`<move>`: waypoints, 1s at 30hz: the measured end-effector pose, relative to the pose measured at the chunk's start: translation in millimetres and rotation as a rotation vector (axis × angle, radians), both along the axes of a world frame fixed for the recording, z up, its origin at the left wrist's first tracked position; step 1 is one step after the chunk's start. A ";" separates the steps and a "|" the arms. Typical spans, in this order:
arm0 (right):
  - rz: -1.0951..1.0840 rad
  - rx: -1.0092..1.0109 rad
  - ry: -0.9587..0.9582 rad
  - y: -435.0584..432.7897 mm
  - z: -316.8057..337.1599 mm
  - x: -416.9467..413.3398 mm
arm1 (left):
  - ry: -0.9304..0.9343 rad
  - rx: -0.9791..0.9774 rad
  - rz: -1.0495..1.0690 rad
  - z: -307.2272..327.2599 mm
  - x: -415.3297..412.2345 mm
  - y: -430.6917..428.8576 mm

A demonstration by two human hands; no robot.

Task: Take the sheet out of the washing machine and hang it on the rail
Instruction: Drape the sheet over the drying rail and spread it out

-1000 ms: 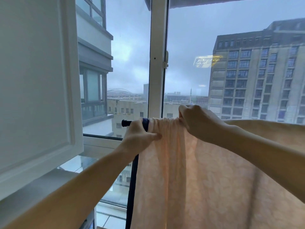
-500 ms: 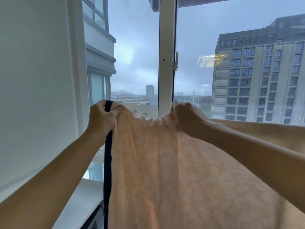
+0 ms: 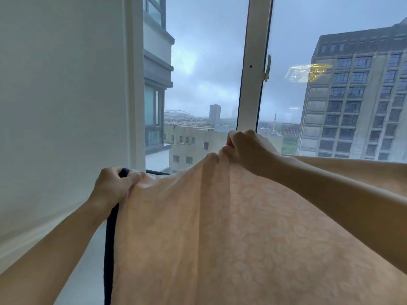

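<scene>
Before the window frame (image 3: 253, 62), a peach sheet (image 3: 231, 227) with a pale leaf print hangs draped, its top edge raised between two bare hands and its dark border (image 3: 109, 249) running down the left side. The left hand (image 3: 114, 186) has its grip clenched on the bordered corner, near a short dark stretch of rail (image 3: 157, 172) showing just beside it. The right hand (image 3: 246, 148), higher and further right, pinches a gathered fold of the top edge.
</scene>
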State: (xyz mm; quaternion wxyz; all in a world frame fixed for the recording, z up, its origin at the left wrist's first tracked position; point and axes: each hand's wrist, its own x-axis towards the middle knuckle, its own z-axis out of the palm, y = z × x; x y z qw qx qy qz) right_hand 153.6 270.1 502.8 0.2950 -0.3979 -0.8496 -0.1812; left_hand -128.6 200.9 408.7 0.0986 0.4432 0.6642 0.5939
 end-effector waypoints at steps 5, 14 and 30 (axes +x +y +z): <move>0.004 -0.065 0.045 1.7 -3.5 8.8 | 0.273 -0.382 -0.013 -22.2 -3.0 -2.5; 0.003 -0.134 0.033 -14.0 -4.3 29.0 | 0.431 -0.373 -0.619 5.7 90.0 28.4; 0.044 -0.058 0.223 -23.3 -14.8 41.9 | 0.091 -0.045 -0.788 41.6 100.8 47.3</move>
